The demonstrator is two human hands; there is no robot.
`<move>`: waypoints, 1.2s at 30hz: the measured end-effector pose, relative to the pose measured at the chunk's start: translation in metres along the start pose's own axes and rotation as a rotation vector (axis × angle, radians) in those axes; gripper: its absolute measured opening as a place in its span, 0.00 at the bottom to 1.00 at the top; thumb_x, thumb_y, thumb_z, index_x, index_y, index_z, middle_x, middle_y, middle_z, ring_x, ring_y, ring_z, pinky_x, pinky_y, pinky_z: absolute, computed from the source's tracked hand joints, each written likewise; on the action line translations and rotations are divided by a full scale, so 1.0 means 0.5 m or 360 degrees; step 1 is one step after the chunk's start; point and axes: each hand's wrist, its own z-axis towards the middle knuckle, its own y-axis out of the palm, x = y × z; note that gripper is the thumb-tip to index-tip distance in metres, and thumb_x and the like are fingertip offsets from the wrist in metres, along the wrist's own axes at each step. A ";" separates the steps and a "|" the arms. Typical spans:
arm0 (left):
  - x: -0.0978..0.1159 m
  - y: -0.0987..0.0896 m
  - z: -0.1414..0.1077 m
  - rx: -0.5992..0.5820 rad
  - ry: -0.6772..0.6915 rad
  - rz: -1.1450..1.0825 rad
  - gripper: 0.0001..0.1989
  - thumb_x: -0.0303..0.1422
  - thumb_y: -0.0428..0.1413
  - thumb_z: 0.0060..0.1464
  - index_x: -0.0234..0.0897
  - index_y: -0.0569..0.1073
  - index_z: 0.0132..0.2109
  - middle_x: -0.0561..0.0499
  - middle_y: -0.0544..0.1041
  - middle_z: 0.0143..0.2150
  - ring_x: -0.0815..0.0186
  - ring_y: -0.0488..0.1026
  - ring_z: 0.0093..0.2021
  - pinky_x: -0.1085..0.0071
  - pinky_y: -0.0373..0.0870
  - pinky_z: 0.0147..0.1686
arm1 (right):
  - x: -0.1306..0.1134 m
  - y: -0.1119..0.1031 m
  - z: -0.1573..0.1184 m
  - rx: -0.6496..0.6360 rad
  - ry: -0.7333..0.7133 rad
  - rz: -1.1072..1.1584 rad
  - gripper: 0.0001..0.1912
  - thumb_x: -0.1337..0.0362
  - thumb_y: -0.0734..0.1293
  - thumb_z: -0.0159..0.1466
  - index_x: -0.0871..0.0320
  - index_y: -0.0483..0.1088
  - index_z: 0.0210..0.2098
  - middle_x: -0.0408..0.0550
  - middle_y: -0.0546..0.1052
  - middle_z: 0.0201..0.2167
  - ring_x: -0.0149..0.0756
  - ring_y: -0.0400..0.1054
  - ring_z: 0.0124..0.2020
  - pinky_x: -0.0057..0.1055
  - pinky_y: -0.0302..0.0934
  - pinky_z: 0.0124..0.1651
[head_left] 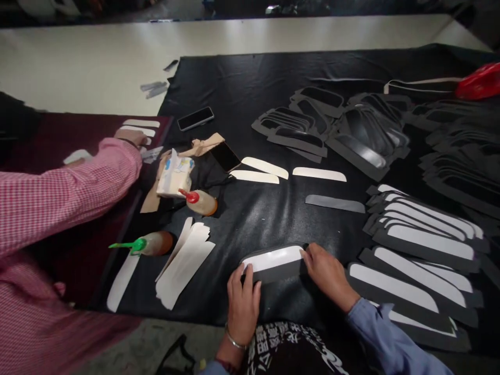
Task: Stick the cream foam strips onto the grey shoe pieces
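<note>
Near the table's front edge lies a black piece with a white strip point(275, 258) along its upper part. My left hand point(244, 297) rests on its left end, fingers apart and fingertips on the white strip. At the right end, my right hand point(324, 268) has its thumb and fingers closed on the piece's corner. To the right are overlapping black pieces with white strips point(410, 286). A stack of loose white strips point(185, 265) lies left of my hands. Beyond the piece are several cream strips point(318, 174) and one grey strip point(335, 203).
A person in a pink checked sleeve point(74, 195) works at the left. Two squeeze bottles, red-tipped point(205, 203) and green-tipped point(156, 243), lie near a tissue pack point(175, 176) and two phones point(196, 119). Dark cut pieces point(297, 125) are piled at the back right.
</note>
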 end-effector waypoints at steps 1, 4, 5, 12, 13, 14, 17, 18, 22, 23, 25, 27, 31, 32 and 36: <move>-0.002 0.000 0.004 0.0067 -0.0102 -0.0036 0.24 0.30 0.50 0.56 0.36 0.58 0.59 0.39 0.65 0.51 0.57 0.63 0.51 0.58 0.65 0.48 | 0.001 0.001 0.000 0.0004 -0.0004 -0.0002 0.11 0.59 0.55 0.66 0.57 0.62 0.30 0.47 0.73 0.29 0.35 0.69 0.31 0.28 0.51 0.29; -0.014 0.007 0.017 0.0203 -0.0347 -0.0067 0.20 0.36 0.51 0.56 0.35 0.63 0.55 0.41 0.68 0.44 0.57 0.66 0.46 0.56 0.66 0.43 | 0.001 0.004 0.001 0.0008 -0.0003 -0.0021 0.11 0.59 0.55 0.66 0.56 0.61 0.30 0.46 0.73 0.29 0.35 0.69 0.31 0.29 0.50 0.29; -0.019 0.010 0.021 0.0213 -0.0382 -0.0068 0.19 0.37 0.51 0.56 0.34 0.65 0.53 0.41 0.68 0.42 0.57 0.66 0.44 0.57 0.66 0.43 | 0.002 0.005 0.001 0.0008 0.0001 -0.0029 0.11 0.58 0.55 0.66 0.56 0.61 0.30 0.46 0.73 0.29 0.35 0.69 0.31 0.29 0.50 0.29; -0.028 0.022 0.031 0.0226 -0.0382 -0.0082 0.14 0.37 0.49 0.57 0.33 0.69 0.45 0.43 0.70 0.38 0.59 0.66 0.41 0.59 0.64 0.41 | 0.002 0.008 0.002 0.0009 -0.0016 -0.0015 0.11 0.59 0.55 0.66 0.56 0.61 0.30 0.46 0.72 0.28 0.35 0.68 0.31 0.29 0.50 0.30; -0.028 0.022 0.031 0.0231 -0.0371 -0.0065 0.14 0.37 0.49 0.57 0.32 0.70 0.45 0.43 0.70 0.38 0.59 0.65 0.41 0.59 0.64 0.41 | 0.001 0.008 0.002 0.0009 -0.0022 -0.0015 0.11 0.59 0.55 0.66 0.56 0.61 0.30 0.47 0.72 0.28 0.35 0.68 0.32 0.29 0.51 0.30; -0.027 0.023 0.031 0.0232 -0.0355 -0.0044 0.13 0.36 0.49 0.57 0.31 0.70 0.44 0.43 0.70 0.37 0.59 0.65 0.41 0.60 0.64 0.40 | 0.000 0.007 0.002 0.0009 -0.0023 -0.0016 0.11 0.59 0.55 0.66 0.57 0.61 0.30 0.47 0.72 0.29 0.36 0.68 0.32 0.29 0.51 0.31; -0.027 0.023 0.032 0.0209 -0.0307 0.0027 0.13 0.35 0.49 0.57 0.30 0.69 0.44 0.43 0.69 0.37 0.59 0.65 0.41 0.61 0.63 0.40 | -0.002 0.006 0.001 0.0007 -0.0019 -0.0015 0.11 0.60 0.55 0.66 0.57 0.61 0.31 0.47 0.72 0.30 0.36 0.68 0.33 0.29 0.51 0.31; -0.027 0.023 0.032 0.0205 -0.0290 0.0047 0.13 0.35 0.49 0.57 0.30 0.69 0.44 0.42 0.69 0.37 0.59 0.65 0.41 0.61 0.63 0.40 | -0.003 0.006 0.001 0.0008 -0.0017 -0.0014 0.11 0.60 0.55 0.66 0.57 0.61 0.31 0.47 0.72 0.30 0.36 0.68 0.34 0.29 0.51 0.32; -0.027 0.025 0.033 0.0183 -0.0271 0.0105 0.13 0.35 0.48 0.57 0.30 0.69 0.44 0.42 0.69 0.37 0.58 0.65 0.41 0.60 0.63 0.40 | -0.003 0.008 0.000 0.0027 -0.0021 0.0000 0.10 0.60 0.55 0.66 0.57 0.61 0.31 0.47 0.72 0.30 0.36 0.68 0.34 0.28 0.52 0.33; -0.027 0.026 0.033 0.0179 -0.0270 0.0113 0.13 0.35 0.48 0.58 0.30 0.69 0.44 0.42 0.69 0.37 0.58 0.65 0.41 0.60 0.63 0.40 | -0.003 0.008 0.000 0.0030 -0.0022 0.0006 0.10 0.60 0.55 0.66 0.57 0.61 0.31 0.47 0.72 0.30 0.36 0.68 0.34 0.28 0.52 0.33; -0.028 0.026 0.033 0.0166 -0.0283 0.0131 0.13 0.36 0.48 0.58 0.31 0.70 0.43 0.42 0.70 0.37 0.58 0.66 0.41 0.59 0.63 0.40 | -0.002 0.008 0.000 0.0032 -0.0023 0.0022 0.10 0.61 0.55 0.66 0.57 0.61 0.30 0.47 0.72 0.30 0.36 0.68 0.34 0.28 0.52 0.33; -0.029 0.026 0.032 0.0172 -0.0286 0.0127 0.14 0.36 0.48 0.58 0.31 0.70 0.44 0.42 0.70 0.37 0.58 0.66 0.41 0.59 0.64 0.40 | -0.002 0.007 0.000 0.0033 -0.0023 0.0031 0.10 0.61 0.55 0.66 0.57 0.60 0.30 0.47 0.72 0.30 0.36 0.68 0.34 0.28 0.51 0.32; -0.032 0.021 0.024 0.0225 -0.0238 0.0020 0.15 0.36 0.50 0.57 0.31 0.67 0.48 0.42 0.70 0.39 0.59 0.67 0.41 0.60 0.66 0.41 | -0.003 0.006 0.000 0.0038 -0.0031 0.0032 0.11 0.61 0.54 0.66 0.57 0.61 0.30 0.47 0.72 0.30 0.36 0.68 0.34 0.29 0.52 0.33; -0.033 0.018 0.021 0.0244 -0.0234 -0.0014 0.16 0.35 0.50 0.57 0.31 0.67 0.49 0.42 0.70 0.40 0.59 0.67 0.42 0.60 0.66 0.41 | -0.003 0.006 0.000 0.0034 -0.0029 0.0033 0.11 0.61 0.54 0.66 0.57 0.61 0.30 0.47 0.72 0.30 0.36 0.68 0.34 0.29 0.52 0.33; -0.032 0.010 0.010 0.0312 -0.0348 -0.0161 0.16 0.35 0.50 0.56 0.34 0.65 0.51 0.42 0.69 0.43 0.60 0.67 0.44 0.61 0.68 0.42 | -0.006 0.005 -0.001 0.0021 -0.0016 0.0034 0.11 0.61 0.54 0.66 0.57 0.61 0.31 0.48 0.72 0.30 0.36 0.68 0.34 0.29 0.51 0.33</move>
